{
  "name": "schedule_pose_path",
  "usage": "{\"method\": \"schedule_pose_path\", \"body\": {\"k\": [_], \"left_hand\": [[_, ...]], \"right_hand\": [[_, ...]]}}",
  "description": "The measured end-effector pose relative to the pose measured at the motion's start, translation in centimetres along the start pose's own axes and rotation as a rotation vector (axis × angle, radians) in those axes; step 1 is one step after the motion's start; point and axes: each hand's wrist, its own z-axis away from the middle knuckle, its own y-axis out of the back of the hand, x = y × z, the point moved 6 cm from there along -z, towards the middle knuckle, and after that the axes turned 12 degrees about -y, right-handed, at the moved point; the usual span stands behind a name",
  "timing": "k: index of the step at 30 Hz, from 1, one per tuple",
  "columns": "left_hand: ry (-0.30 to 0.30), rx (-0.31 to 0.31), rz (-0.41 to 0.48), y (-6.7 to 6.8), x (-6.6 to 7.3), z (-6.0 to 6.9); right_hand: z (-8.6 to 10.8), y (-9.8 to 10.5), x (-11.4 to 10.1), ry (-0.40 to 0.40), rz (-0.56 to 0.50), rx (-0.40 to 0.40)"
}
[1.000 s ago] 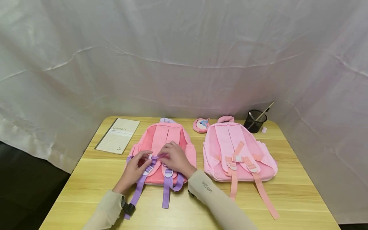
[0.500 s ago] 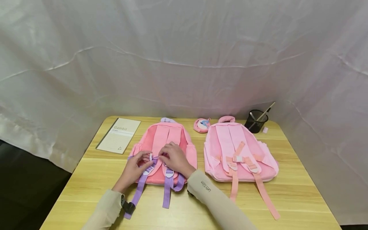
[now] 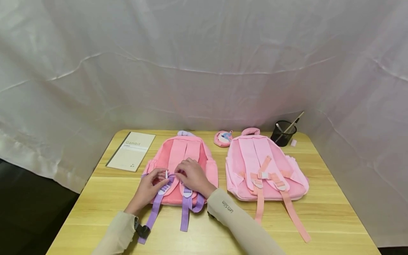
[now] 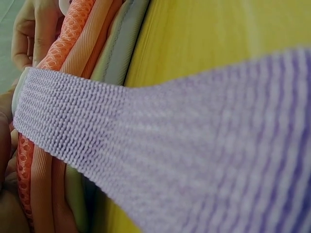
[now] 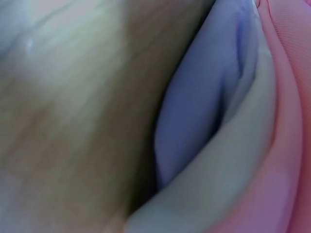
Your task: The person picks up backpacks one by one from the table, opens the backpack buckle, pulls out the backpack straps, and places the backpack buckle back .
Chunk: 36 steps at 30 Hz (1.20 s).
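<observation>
A coral pink backpack (image 3: 185, 147) lies with its shoulder straps up on the table, purple webbing trailing from it. My left hand (image 3: 147, 187) pinches a small white buckle (image 3: 166, 174) over the strap ends. Close on its right, my right hand (image 3: 195, 177) pinches a thin purple strap (image 3: 172, 175) that runs to the buckle. Its fingertips are partly hidden in the head view. A broad purple strap (image 4: 77, 111) crosses the left wrist view. The right wrist view shows only the backpack's blurred side (image 5: 286, 121).
To the right lies a light pink backpack (image 3: 247, 159) with peach straps and a white buckle clipped across. A round pink pouch (image 3: 222, 139), a black mesh pen holder (image 3: 282, 136) and a small eraser (image 3: 293, 142) sit behind. At the left is a notebook (image 3: 130, 152).
The white buckle has turned more upright between my left fingers. The thin purple strap between my hands has shifted slightly. Both hands have stayed almost in place.
</observation>
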Motion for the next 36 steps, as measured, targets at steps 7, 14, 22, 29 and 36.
{"method": "schedule_pose_path", "body": {"k": [7, 14, 22, 29, 36], "left_hand": [[0.004, -0.009, -0.014, -0.1, -0.2, 0.1], [-0.012, -0.003, -0.017, 0.0, -0.5, 0.1], [-0.004, 0.003, -0.004, 0.0, -0.4, 0.1], [0.005, 0.006, -0.043, -0.2, 0.0, 0.1], [0.006, 0.001, -0.010, 0.1, 2.7, -0.2]], "right_hand": [[-0.1, -0.1, -0.3, 0.005, 0.001, 0.000], [-0.3, -0.4, -0.8, 0.009, -0.012, -0.006], [-0.3, -0.4, -0.8, -0.005, -0.040, -0.016], [-0.2, -0.6, -1.0, 0.027, 0.000, -0.014], [-0.2, -0.3, -1.7, 0.048, 0.018, -0.015]]}}
